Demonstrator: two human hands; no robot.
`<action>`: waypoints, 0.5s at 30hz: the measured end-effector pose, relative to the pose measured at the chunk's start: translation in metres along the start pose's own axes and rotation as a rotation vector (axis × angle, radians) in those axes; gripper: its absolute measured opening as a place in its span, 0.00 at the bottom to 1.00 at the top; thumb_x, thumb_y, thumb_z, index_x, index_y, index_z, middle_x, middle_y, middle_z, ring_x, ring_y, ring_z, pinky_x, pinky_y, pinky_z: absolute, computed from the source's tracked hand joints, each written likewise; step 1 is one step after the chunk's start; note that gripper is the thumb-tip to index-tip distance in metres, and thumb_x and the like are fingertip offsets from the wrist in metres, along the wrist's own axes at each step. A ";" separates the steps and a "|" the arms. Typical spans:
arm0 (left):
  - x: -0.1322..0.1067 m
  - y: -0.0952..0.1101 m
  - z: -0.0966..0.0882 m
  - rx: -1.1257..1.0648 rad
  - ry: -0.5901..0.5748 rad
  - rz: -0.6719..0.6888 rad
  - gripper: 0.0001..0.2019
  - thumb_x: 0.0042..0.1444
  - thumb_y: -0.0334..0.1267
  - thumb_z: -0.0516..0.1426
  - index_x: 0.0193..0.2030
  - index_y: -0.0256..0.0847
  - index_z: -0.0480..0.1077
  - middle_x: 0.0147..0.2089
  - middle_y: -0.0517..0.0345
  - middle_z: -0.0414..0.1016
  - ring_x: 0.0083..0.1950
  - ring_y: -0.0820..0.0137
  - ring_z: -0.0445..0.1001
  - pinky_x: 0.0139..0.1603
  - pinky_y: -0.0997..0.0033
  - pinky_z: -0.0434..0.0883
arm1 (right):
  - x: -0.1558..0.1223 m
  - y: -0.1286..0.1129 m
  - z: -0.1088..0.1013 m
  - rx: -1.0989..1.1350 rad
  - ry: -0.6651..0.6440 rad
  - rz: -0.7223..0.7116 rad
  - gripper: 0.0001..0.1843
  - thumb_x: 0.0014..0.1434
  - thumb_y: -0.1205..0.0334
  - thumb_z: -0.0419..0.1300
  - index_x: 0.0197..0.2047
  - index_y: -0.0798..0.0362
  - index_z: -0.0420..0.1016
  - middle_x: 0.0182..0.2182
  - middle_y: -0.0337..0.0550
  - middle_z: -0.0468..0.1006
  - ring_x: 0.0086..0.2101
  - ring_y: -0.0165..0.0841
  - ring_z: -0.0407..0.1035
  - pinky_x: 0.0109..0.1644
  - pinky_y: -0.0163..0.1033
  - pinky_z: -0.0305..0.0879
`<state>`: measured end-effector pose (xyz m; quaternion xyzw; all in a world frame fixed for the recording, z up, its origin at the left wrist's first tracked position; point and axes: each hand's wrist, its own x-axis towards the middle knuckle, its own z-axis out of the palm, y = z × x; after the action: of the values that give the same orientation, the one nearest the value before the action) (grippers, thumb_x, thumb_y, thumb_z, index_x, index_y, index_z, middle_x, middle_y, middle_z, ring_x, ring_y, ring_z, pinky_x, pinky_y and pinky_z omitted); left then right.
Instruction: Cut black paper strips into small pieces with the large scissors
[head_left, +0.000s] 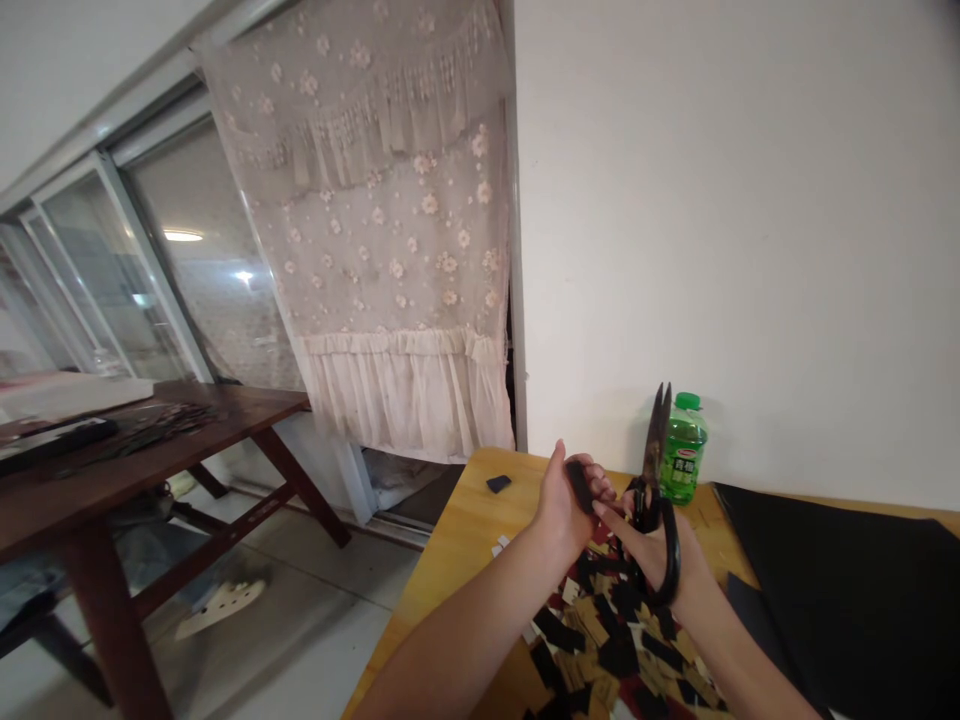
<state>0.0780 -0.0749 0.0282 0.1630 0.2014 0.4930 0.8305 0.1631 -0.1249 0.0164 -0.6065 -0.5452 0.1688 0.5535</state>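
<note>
My left hand (564, 505) is turned palm up with a small black strip (580, 487) lying across it, the fingers curled round its far side and the thumb raised. Close beside it, my right hand (646, 545) grips a pair of black-handled scissors (655, 445), blades pointing up and nearly together. The right thumb and fingertips reach toward the strip's lower end; whether they pinch it I cannot tell. Beneath both hands lies a heap of cut pieces (592, 625) in black, tan, dark red and white.
A green-capped bottle of green liquid (684, 455) stands by the wall behind the scissors. Large black sheets (862, 590) cover the wooden table's right side. One black scrap (498, 484) lies near its far left corner. A dark table (225, 420) and someone's shoe (221, 608) are at left.
</note>
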 end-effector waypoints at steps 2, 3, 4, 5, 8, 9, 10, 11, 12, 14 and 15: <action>0.001 0.001 0.000 0.013 0.007 -0.010 0.22 0.60 0.51 0.47 0.22 0.37 0.61 0.18 0.62 0.57 0.19 0.76 0.56 0.25 0.76 0.57 | 0.001 -0.001 -0.001 -0.036 -0.003 0.000 0.17 0.36 0.45 0.55 0.14 0.47 0.56 0.10 0.36 0.61 0.16 0.33 0.59 0.22 0.40 0.58; 0.001 0.001 0.000 0.019 0.014 -0.012 0.22 0.60 0.52 0.47 0.22 0.37 0.61 0.18 0.63 0.57 0.19 0.76 0.56 0.25 0.77 0.57 | 0.001 -0.001 -0.002 -0.050 -0.003 0.003 0.17 0.36 0.45 0.55 0.14 0.47 0.56 0.11 0.36 0.62 0.17 0.34 0.59 0.23 0.41 0.58; 0.001 0.001 0.000 0.024 0.022 -0.013 0.22 0.59 0.52 0.48 0.22 0.37 0.61 0.18 0.63 0.56 0.19 0.77 0.56 0.24 0.77 0.57 | 0.001 0.000 -0.002 -0.059 -0.005 0.009 0.17 0.35 0.45 0.55 0.14 0.48 0.56 0.12 0.37 0.63 0.17 0.34 0.60 0.23 0.42 0.59; 0.001 0.002 0.001 0.029 0.030 -0.014 0.22 0.59 0.53 0.49 0.21 0.37 0.60 0.17 0.64 0.55 0.19 0.77 0.55 0.24 0.77 0.57 | 0.002 0.000 -0.002 -0.061 -0.012 0.020 0.17 0.35 0.44 0.55 0.14 0.48 0.56 0.13 0.38 0.64 0.18 0.35 0.61 0.24 0.42 0.60; 0.002 0.002 0.000 0.040 0.039 -0.013 0.23 0.57 0.55 0.49 0.21 0.37 0.59 0.17 0.65 0.53 0.18 0.78 0.53 0.23 0.78 0.55 | 0.002 0.003 -0.001 -0.058 -0.043 0.057 0.18 0.34 0.43 0.55 0.15 0.48 0.58 0.15 0.40 0.66 0.20 0.36 0.62 0.25 0.42 0.60; 0.002 0.002 0.000 0.043 0.032 -0.005 0.24 0.57 0.55 0.49 0.21 0.37 0.59 0.17 0.65 0.53 0.18 0.78 0.52 0.22 0.78 0.55 | 0.002 0.004 -0.001 -0.057 -0.041 0.063 0.18 0.35 0.43 0.55 0.15 0.49 0.58 0.15 0.40 0.66 0.20 0.36 0.62 0.26 0.42 0.60; 0.003 0.002 0.000 0.048 0.021 0.004 0.24 0.56 0.56 0.50 0.21 0.37 0.59 0.17 0.65 0.53 0.18 0.78 0.52 0.22 0.77 0.55 | 0.002 0.005 -0.001 -0.054 -0.035 0.066 0.18 0.35 0.43 0.55 0.15 0.49 0.58 0.15 0.39 0.65 0.20 0.35 0.62 0.26 0.42 0.60; 0.003 0.002 -0.001 0.054 0.010 0.010 0.24 0.55 0.58 0.50 0.21 0.37 0.59 0.17 0.66 0.52 0.18 0.78 0.52 0.22 0.77 0.55 | 0.001 0.006 0.000 -0.052 -0.025 0.065 0.18 0.35 0.43 0.55 0.15 0.49 0.57 0.15 0.39 0.65 0.19 0.35 0.62 0.26 0.42 0.60; 0.004 0.001 -0.001 0.062 0.000 0.013 0.25 0.54 0.58 0.51 0.21 0.37 0.59 0.17 0.66 0.52 0.18 0.78 0.52 0.23 0.77 0.55 | 0.001 0.006 0.000 -0.047 -0.017 0.060 0.18 0.36 0.43 0.55 0.15 0.48 0.57 0.14 0.38 0.64 0.19 0.35 0.61 0.25 0.41 0.59; 0.004 0.001 -0.002 0.077 -0.012 0.019 0.25 0.53 0.59 0.51 0.20 0.37 0.59 0.17 0.65 0.52 0.19 0.77 0.53 0.23 0.77 0.56 | 0.001 0.007 0.000 -0.039 -0.013 0.050 0.18 0.36 0.44 0.55 0.16 0.48 0.56 0.13 0.37 0.63 0.18 0.34 0.61 0.25 0.41 0.59; 0.004 0.001 -0.002 0.082 -0.010 0.022 0.25 0.54 0.59 0.51 0.20 0.37 0.59 0.17 0.65 0.52 0.19 0.77 0.53 0.23 0.76 0.56 | 0.001 0.007 0.001 -0.042 -0.018 0.046 0.18 0.36 0.44 0.56 0.16 0.48 0.56 0.12 0.36 0.62 0.18 0.34 0.60 0.24 0.41 0.59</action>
<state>0.0780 -0.0710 0.0258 0.2015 0.2153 0.4925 0.8189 0.1662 -0.1223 0.0109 -0.6288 -0.5395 0.1753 0.5318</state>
